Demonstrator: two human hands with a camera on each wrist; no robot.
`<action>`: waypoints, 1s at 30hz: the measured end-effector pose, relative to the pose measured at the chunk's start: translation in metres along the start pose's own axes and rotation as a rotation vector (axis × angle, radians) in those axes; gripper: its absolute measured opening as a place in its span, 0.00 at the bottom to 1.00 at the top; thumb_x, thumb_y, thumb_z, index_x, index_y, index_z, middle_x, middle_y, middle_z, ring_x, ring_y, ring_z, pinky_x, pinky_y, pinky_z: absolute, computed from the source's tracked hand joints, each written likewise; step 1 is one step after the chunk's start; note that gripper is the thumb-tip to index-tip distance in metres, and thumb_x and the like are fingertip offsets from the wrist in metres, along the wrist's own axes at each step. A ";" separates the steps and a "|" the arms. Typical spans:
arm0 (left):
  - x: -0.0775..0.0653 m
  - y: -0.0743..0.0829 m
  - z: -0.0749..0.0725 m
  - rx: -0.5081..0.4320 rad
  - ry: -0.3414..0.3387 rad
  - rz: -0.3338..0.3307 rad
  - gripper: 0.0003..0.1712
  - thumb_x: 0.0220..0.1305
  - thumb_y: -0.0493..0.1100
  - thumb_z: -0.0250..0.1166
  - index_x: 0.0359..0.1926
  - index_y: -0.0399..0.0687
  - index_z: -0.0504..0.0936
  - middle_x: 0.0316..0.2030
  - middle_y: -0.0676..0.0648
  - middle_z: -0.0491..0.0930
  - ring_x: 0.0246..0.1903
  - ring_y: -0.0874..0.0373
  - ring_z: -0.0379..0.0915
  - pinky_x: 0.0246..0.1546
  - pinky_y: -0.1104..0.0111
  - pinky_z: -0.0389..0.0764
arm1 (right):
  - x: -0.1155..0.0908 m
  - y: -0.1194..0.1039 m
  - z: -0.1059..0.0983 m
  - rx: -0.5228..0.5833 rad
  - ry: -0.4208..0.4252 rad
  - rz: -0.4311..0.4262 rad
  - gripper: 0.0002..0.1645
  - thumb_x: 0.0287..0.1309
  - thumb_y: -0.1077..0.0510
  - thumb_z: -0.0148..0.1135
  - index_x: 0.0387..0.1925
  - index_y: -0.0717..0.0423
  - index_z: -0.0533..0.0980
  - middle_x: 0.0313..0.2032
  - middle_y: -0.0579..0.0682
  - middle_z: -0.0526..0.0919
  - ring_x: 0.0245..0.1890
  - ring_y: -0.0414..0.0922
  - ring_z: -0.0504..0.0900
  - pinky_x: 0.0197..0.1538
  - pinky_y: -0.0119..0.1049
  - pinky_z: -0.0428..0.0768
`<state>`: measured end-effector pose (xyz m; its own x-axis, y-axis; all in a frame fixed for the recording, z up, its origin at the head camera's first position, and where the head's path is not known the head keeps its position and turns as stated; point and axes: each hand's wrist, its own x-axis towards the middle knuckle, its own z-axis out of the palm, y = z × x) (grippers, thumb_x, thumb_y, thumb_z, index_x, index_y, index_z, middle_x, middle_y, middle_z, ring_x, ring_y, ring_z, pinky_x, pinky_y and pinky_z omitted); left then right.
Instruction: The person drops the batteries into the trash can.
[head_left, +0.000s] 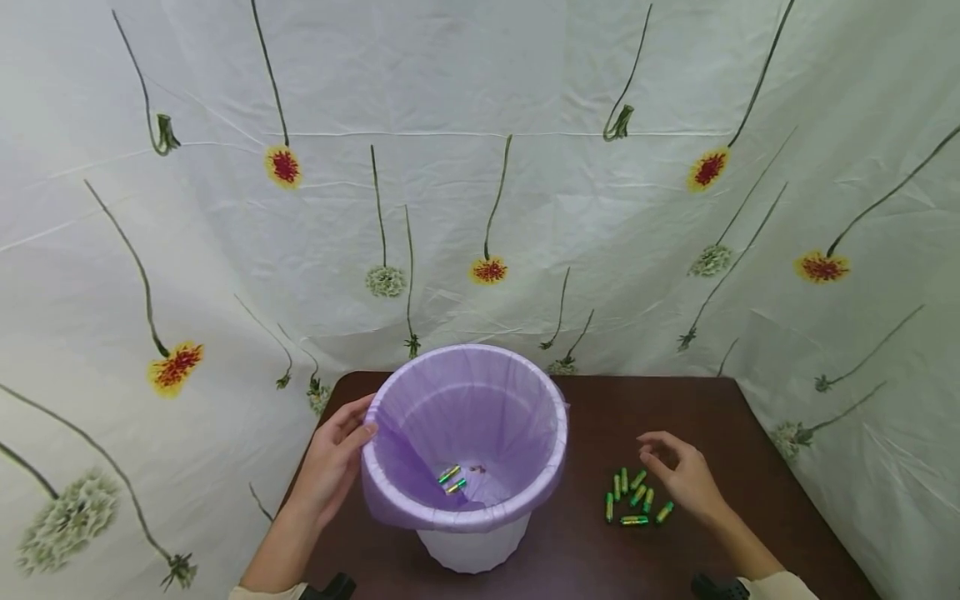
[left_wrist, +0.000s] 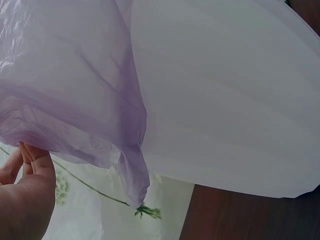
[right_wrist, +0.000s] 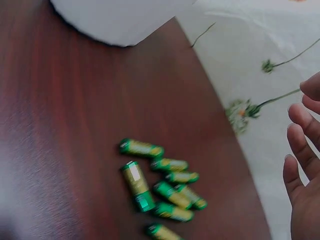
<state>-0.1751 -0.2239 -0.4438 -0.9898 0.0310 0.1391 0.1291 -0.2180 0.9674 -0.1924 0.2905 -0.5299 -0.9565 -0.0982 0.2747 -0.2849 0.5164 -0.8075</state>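
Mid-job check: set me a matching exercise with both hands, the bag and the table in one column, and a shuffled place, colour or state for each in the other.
Column one:
1. Left hand
2. Right hand
3. Bag
4. Table

Column two:
A. Dark brown
B. Holding nothing, close to the loose batteries
C. Purple, lining the bin
D. Gripping the rim

Pairs: 1-D, 2-B, 3-C, 4-A
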 end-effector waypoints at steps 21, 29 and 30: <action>0.000 0.001 -0.001 -0.016 -0.023 0.007 0.28 0.74 0.30 0.58 0.70 0.24 0.63 0.52 0.45 0.77 0.50 0.59 0.76 0.49 0.69 0.81 | -0.056 0.076 0.057 -0.196 0.071 0.094 0.14 0.56 0.68 0.74 0.44 0.55 0.84 0.36 0.41 0.82 0.36 0.41 0.78 0.36 0.36 0.77; -0.001 0.000 -0.003 -0.015 -0.025 -0.002 0.28 0.75 0.30 0.58 0.70 0.24 0.62 0.54 0.44 0.77 0.50 0.59 0.76 0.49 0.69 0.81 | -0.065 0.083 0.061 -0.264 0.021 0.080 0.15 0.55 0.66 0.76 0.45 0.55 0.84 0.43 0.46 0.85 0.45 0.50 0.78 0.48 0.56 0.79; -0.001 0.000 -0.003 -0.015 -0.023 -0.001 0.28 0.75 0.30 0.58 0.70 0.24 0.62 0.54 0.44 0.77 0.50 0.59 0.76 0.49 0.69 0.81 | -0.066 0.084 0.061 -0.268 0.021 0.074 0.16 0.55 0.66 0.76 0.45 0.55 0.84 0.44 0.47 0.85 0.46 0.51 0.78 0.48 0.57 0.80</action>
<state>-0.1744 -0.2272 -0.4451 -0.9882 0.0538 0.1433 0.1272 -0.2324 0.9643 -0.1572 0.2881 -0.6478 -0.9719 -0.0353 0.2329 -0.1845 0.7287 -0.6595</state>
